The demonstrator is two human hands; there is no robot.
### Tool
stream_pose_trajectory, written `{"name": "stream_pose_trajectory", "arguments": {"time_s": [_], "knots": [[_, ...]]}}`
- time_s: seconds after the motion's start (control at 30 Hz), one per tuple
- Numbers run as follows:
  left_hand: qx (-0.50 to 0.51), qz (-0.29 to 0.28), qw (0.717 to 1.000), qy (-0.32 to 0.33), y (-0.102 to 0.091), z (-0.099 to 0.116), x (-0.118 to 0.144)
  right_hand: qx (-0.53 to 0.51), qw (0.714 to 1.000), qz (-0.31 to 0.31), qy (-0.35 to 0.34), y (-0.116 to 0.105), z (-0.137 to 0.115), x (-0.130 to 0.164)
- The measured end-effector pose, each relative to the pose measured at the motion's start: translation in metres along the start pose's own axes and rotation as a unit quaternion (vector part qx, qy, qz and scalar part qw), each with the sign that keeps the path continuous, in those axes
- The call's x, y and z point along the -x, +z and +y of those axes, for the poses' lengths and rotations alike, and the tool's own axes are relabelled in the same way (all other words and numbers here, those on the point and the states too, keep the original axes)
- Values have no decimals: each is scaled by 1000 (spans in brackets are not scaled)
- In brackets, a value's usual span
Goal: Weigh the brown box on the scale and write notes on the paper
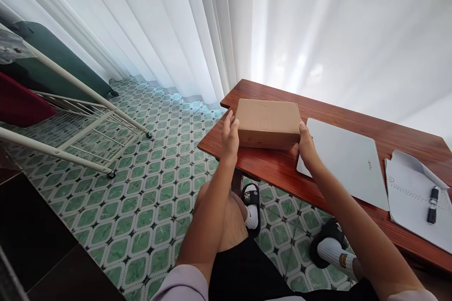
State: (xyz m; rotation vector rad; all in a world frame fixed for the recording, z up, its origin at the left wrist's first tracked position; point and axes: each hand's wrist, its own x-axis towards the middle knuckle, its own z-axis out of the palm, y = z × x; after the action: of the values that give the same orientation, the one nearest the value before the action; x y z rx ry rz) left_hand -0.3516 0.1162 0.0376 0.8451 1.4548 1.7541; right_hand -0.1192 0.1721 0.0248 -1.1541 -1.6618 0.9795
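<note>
On the red table (282, 169) by the curtain, left hand (230, 137) and right hand (306, 146) clasp the box (267, 123) at its ends; even pressure should keep it level, clear of the laptop (349, 160).

A table (353, 117) runs from the frame's centre toward the lower right. On its left end sits a cardboard box (267, 123), with the left hand (230, 137) against its left side and the right hand (306, 146) against its right. Just right of the box lies a closed laptop (349, 162); further right, papers (413, 202) carry a marker (432, 204). A curtain (212, 23) hangs behind, across the top. A metal rack (84, 122) stands on the floor (155, 169) at the left.
</note>
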Motion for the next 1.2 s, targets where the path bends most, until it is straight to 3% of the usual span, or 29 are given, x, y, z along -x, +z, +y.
{"name": "stream_pose_trajectory", "arguments": {"time_s": [0.17,0.47,0.7,0.93,1.2], "knots": [[-6,-7,1000,-27,5,2,5,-10,997,34,73,4,-13,1],[11,19,1000,-22,13,4,8,-45,997,35,55,8,-6,1],[46,54,997,18,20,2,11,-100,993,24,65,5,-20,9],[30,43,995,81,24,4,16,-89,996,3,6,-12,-33,21],[4,16,991,132,49,4,23,-82,997,7,-10,-46,-35,27]]}}
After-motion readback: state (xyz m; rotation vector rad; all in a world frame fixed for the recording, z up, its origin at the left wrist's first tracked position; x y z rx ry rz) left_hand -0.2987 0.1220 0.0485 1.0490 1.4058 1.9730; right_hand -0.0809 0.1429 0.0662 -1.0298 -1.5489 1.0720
